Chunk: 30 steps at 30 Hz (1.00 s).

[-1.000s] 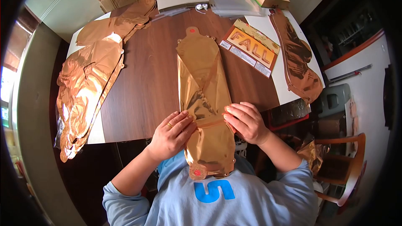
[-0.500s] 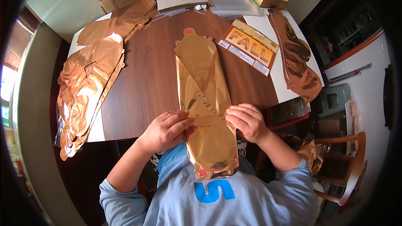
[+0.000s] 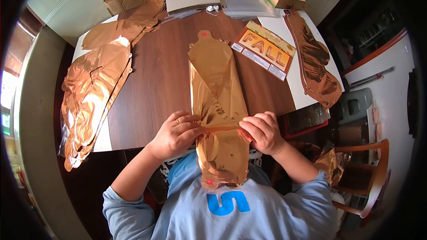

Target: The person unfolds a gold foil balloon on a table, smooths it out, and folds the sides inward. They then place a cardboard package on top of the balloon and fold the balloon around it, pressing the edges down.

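My left hand (image 3: pixel 178 134) and right hand (image 3: pixel 263 131) pinch the foil balloon (image 3: pixel 212 69) at the near edge of the table (image 3: pixel 155 84); I should press evenly so the crease runs square.

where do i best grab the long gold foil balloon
Probably the foil balloon at its creased waist, pinched from both long edges, where left hand and right hand sit: it lies flat, and its sides are free there.
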Each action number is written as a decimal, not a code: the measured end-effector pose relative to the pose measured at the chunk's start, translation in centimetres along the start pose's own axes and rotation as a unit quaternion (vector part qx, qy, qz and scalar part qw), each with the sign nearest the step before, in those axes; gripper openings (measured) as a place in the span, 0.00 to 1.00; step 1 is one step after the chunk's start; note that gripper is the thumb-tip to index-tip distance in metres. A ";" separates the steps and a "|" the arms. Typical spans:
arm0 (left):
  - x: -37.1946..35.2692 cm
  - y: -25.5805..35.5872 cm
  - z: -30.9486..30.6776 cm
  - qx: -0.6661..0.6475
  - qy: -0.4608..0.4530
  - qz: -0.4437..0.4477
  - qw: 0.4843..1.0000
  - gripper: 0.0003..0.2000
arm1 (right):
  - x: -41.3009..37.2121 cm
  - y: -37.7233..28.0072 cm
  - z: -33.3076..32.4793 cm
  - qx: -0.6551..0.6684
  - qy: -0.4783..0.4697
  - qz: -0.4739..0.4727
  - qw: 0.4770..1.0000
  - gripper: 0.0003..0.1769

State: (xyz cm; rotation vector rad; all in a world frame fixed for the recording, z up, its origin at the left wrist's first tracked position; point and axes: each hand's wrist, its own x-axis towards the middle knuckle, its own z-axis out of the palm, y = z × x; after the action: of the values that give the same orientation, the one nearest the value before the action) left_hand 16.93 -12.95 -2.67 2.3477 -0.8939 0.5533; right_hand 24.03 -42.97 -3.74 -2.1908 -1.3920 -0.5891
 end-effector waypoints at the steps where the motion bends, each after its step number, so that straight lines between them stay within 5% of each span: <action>1: 0.1 0.3 -0.1 0.011 0.004 0.002 1.000 0.14 | 0.0 0.0 -0.1 0.000 -0.002 0.006 1.000 0.16; 11: 0.6 1.1 0.4 0.019 0.011 -0.001 1.000 0.11 | 1.0 1.9 -1.4 0.071 -0.061 -0.046 0.995 0.23; 14: 0.3 1.4 0.7 0.037 0.012 -0.002 0.999 0.10 | 2.4 5.3 -4.3 0.152 -0.078 0.030 0.985 0.28; 18: 0.3 2.1 1.1 0.047 0.011 0.012 0.999 0.11 | 3.5 13.5 -3.7 0.070 -0.051 0.235 0.968 0.34; 21: 0.3 2.5 1.3 0.064 0.003 0.018 0.998 0.11 | 5.4 17.0 -2.5 0.006 -0.163 0.319 0.933 0.54; 25: -0.5 2.8 2.0 0.104 0.019 0.018 0.994 0.08 | 7.4 13.2 -3.3 -0.117 -0.354 0.312 0.874 0.68; 30: -1.1 2.7 2.4 0.103 0.026 -0.002 0.994 0.12 | 3.8 7.9 -6.3 -0.110 -0.409 0.285 0.860 0.76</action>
State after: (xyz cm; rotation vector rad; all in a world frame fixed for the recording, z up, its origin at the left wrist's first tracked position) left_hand 14.69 -15.56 -4.17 2.5058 -0.8417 0.7336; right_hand 32.11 -46.99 2.25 -3.0313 -0.9052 0.4926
